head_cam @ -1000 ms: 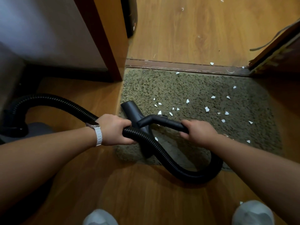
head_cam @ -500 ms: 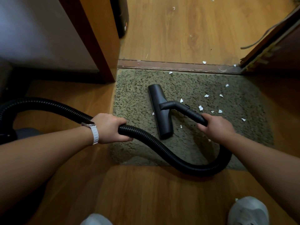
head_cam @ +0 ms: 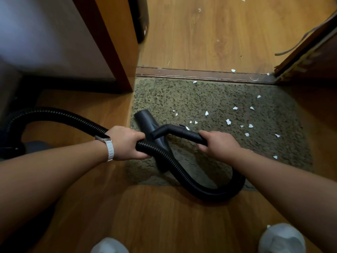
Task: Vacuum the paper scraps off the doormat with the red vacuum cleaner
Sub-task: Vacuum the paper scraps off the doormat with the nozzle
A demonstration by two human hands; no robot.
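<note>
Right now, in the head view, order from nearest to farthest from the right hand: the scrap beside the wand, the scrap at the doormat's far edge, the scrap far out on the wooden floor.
1. Wand-side scrap: just left of the right hand.
2. Mat-edge scrap: ahead, by the threshold.
3. Far floor scrap: farthest ahead, on wood.

Doormat (head_cam: 218,99) right side free, hose (head_cam: 182,172) looped across near edge, doorpost (head_cam: 116,52) left
</note>
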